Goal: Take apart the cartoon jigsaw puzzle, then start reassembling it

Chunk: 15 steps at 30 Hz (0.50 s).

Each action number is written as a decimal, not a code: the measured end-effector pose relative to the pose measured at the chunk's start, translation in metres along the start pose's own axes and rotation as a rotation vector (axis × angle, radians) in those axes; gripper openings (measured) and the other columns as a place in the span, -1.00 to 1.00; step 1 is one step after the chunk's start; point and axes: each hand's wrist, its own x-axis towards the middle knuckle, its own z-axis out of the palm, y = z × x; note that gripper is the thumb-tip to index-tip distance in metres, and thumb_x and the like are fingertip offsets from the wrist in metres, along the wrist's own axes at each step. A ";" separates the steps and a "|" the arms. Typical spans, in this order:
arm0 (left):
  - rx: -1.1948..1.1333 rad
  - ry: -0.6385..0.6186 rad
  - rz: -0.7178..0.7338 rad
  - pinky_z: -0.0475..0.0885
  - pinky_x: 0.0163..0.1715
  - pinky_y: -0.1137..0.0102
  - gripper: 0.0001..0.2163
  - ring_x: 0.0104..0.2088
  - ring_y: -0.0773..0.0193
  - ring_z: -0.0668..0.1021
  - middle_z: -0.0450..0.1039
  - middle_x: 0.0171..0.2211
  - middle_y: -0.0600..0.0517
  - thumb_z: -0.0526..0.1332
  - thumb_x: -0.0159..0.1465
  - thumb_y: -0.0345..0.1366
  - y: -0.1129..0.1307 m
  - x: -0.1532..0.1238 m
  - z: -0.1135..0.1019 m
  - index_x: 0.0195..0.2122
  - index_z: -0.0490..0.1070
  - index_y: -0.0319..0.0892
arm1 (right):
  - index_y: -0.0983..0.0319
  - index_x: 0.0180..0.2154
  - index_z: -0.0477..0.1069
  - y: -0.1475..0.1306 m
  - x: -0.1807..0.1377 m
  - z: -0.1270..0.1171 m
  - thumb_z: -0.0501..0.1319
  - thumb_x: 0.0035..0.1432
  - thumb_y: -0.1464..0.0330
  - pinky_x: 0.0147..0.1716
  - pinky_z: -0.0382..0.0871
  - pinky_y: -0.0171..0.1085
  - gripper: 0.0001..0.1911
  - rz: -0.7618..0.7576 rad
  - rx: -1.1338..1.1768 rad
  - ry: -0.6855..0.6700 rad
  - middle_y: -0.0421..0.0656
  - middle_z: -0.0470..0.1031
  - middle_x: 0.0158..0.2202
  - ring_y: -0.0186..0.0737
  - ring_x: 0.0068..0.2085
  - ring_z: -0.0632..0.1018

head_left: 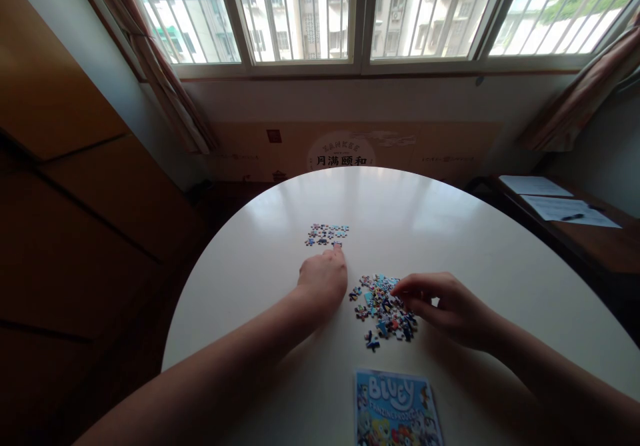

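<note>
My left hand (324, 278) lies over the table with most fingers curled and its index finger extended. That fingertip presses on a puzzle piece (339, 243) at the near right end of small rows of laid-out puzzle pieces (325, 231). To the right, my right hand (445, 303) is open, its fingers bent and apart over the right side of a loose pile of puzzle pieces (384, 303). The fingertips reach the pile; whether they touch a particular piece cannot be made out. Nearer to me lies a blue picture card (397, 406) reading "Bluey".
Everything lies on a round white table (240, 266). A brown side table (600, 239) with paper sheets (567, 211) and a pen stands at the right. Wooden cabinets (60, 219) are at the left, and a barred window (360, 16) is ahead.
</note>
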 end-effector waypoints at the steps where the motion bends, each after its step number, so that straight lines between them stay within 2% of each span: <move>1: -0.002 0.002 -0.004 0.52 -0.32 0.31 -0.43 -0.17 0.08 0.60 0.48 -0.02 -0.30 -0.07 0.31 -0.56 0.000 0.001 0.000 0.38 0.07 -0.35 | 0.28 -0.16 0.53 0.001 0.000 0.000 0.15 0.26 0.37 -0.46 0.38 -0.41 -0.79 0.002 0.002 -0.001 -0.11 0.56 -0.36 -0.37 -0.40 0.53; 15: -0.002 0.010 -0.016 0.53 -0.27 0.35 -0.42 -0.16 0.11 0.61 0.49 0.00 -0.30 -0.05 0.31 -0.56 -0.002 0.003 -0.002 0.38 0.06 -0.31 | 0.28 -0.15 0.53 -0.001 0.000 0.000 0.16 0.27 0.35 -0.45 0.40 -0.41 -0.78 -0.011 0.027 0.030 -0.11 0.56 -0.36 -0.38 -0.40 0.53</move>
